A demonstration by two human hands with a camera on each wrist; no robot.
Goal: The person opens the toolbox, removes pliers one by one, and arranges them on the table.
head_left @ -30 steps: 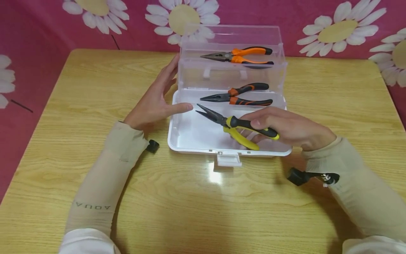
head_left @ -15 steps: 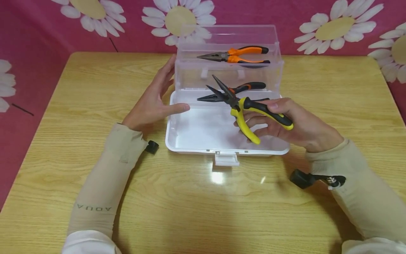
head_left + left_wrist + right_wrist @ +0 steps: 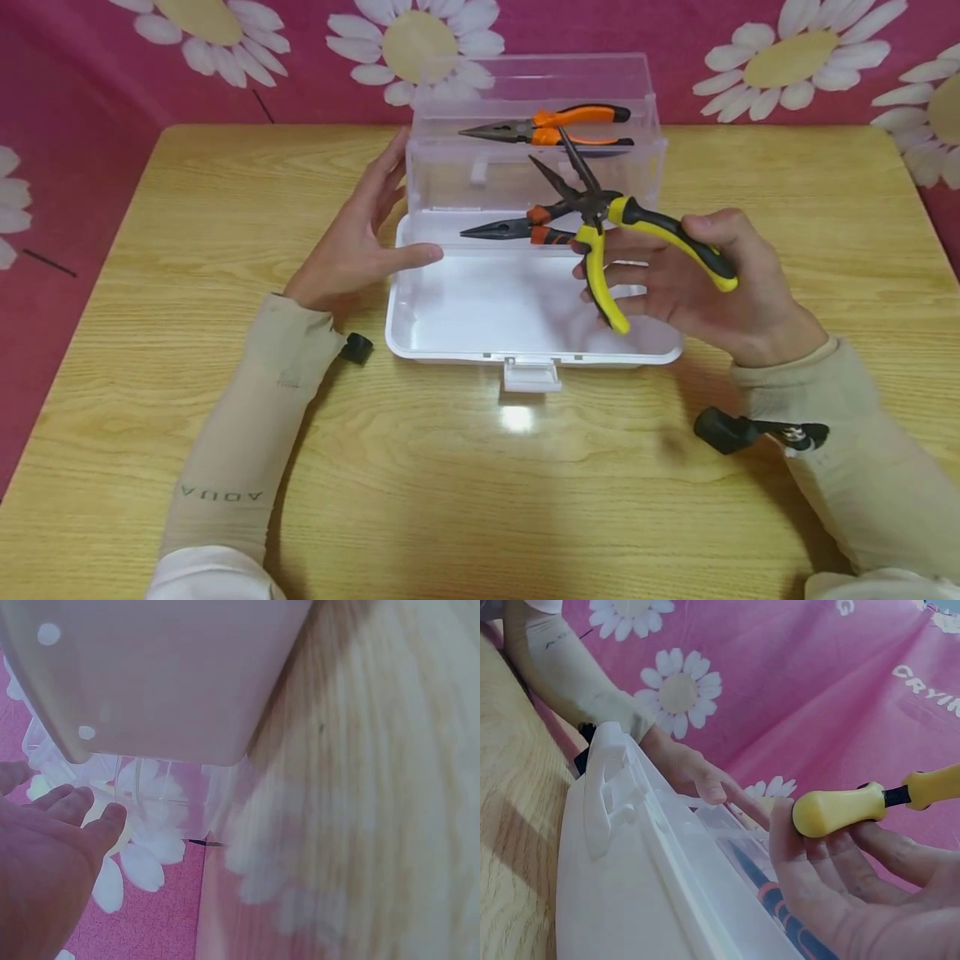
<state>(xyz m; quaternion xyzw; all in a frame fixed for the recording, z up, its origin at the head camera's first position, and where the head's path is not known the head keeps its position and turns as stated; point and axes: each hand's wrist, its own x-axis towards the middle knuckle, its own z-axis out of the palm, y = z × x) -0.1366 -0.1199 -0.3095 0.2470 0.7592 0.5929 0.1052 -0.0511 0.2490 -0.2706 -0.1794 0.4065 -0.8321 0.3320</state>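
My right hand (image 3: pixel 750 287) holds yellow-and-black needle-nose pliers (image 3: pixel 595 207) above the toolbox, with jaws and handles spread apart. The thumb lies on the upper handle and the fingers are behind the lower one. In the right wrist view, a yellow handle (image 3: pixel 840 810) rests against the fingers. My left hand (image 3: pixel 352 237) is at the toolbox's left side, thumb straight over its edge, fingers stretched along the clear lid (image 3: pixel 442 179). The white base (image 3: pixel 465 321) stands open. Black-and-orange needle-nose pliers (image 3: pixel 502 228) lie towards its back, partly hidden. Orange-handled needle-nose pliers (image 3: pixel 510 131) show at the lid.
A white latch (image 3: pixel 531 375) hangs from the toolbox's front edge. All stands on a wooden table (image 3: pixel 465 500), with a pink daisy-patterned cloth (image 3: pixel 600 33) behind. A small black camera mount (image 3: pixel 726 430) sits at the right wrist.
My right hand has lifted the yellow-and-black pliers up and to the right, out over the toolbox. Their handles and jaws have spread wider. My left hand has stayed at the toolbox's side.
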